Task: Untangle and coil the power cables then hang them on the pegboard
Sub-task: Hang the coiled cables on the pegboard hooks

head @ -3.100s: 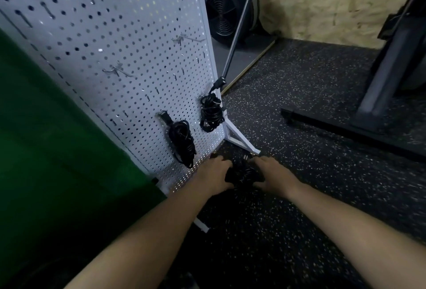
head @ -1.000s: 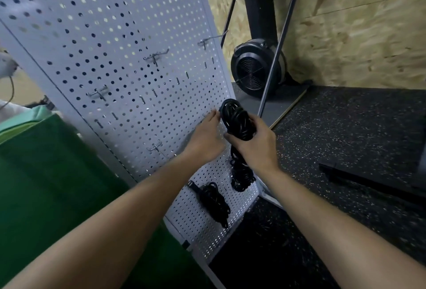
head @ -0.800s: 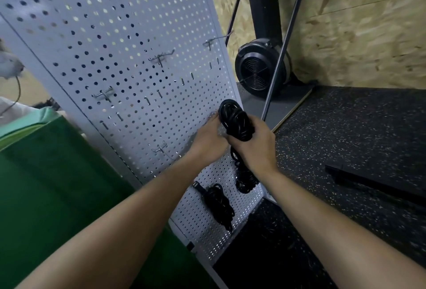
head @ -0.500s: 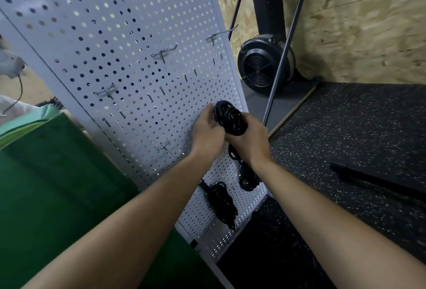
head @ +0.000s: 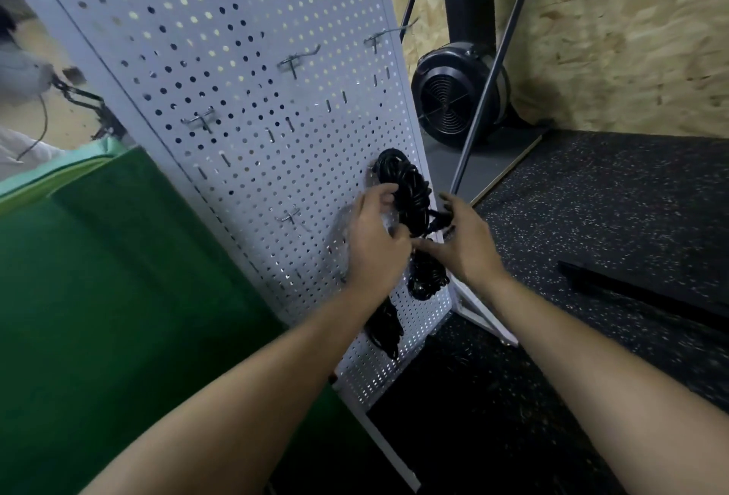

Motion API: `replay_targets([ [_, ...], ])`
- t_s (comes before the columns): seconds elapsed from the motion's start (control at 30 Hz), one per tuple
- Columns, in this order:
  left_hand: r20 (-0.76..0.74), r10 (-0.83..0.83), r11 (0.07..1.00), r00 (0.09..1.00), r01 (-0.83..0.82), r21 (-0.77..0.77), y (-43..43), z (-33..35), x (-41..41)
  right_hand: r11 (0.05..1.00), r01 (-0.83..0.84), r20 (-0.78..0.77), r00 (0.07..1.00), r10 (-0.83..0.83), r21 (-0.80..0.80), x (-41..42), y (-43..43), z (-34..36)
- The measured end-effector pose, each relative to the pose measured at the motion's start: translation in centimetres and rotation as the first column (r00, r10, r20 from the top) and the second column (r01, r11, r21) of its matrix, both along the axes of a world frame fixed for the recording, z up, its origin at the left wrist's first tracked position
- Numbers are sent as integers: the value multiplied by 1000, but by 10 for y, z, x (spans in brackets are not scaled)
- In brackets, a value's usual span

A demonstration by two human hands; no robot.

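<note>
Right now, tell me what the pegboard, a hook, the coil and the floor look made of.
Pegboard: likely sheet metal, painted matte white; thin, with crisp punched holes and slots.
Hook: bare steel wire, by its bright glint.
Coil: black rubber or plastic sheathing, slightly glossy on its loops.
Floor: probably rubber matting, matte black with pale flecks.

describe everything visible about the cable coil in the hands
The cable coil is a black bundle of tight loops, elongated and roughly upright against the white pegboard near its right edge. The left hand pinches its left side; the right hand, fingers loose, is at its lower end. Its support is hidden.
</note>
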State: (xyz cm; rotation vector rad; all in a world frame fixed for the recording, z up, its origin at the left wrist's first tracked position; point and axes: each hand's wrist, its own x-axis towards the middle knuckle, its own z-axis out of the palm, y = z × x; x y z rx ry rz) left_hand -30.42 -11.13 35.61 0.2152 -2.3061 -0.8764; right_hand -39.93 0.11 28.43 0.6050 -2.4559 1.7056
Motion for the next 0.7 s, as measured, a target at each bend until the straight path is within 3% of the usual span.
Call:
replay_targets([
  [0.1,6,-93,994,996,93,-49,10,-29,13,987,-7,13,1000,5,162,14,31,-29],
  [0.2,189,-237,958,953,261,-116,17,-78,23,898,-50,8,999,52,438,26,63,-62],
  [0.3,429,-280,918,859,371,-144,25,-132,33,768,-146,70,989,132,623,45,89,-95],
  [0.37,638,-273,894,720,435,-108,27,-173,40,670,-217,149,976,158,710,60,103,-120],
  [0.43,825,-230,882,516,468,-48,29,-215,52,558,-302,243,953,180,773,75,115,-143],
  [0.5,916,-185,888,356,459,0,32,-254,66,459,-374,320,927,194,806,88,125,-162],
  [0.6,949,-225,870,222,483,93,45,-308,86,372,-441,401,897,184,817,102,140,-183],
  [0.7,955,-254,865,151,477,155,64,-346,97,327,-476,442,880,176,817,106,153,-201],
])
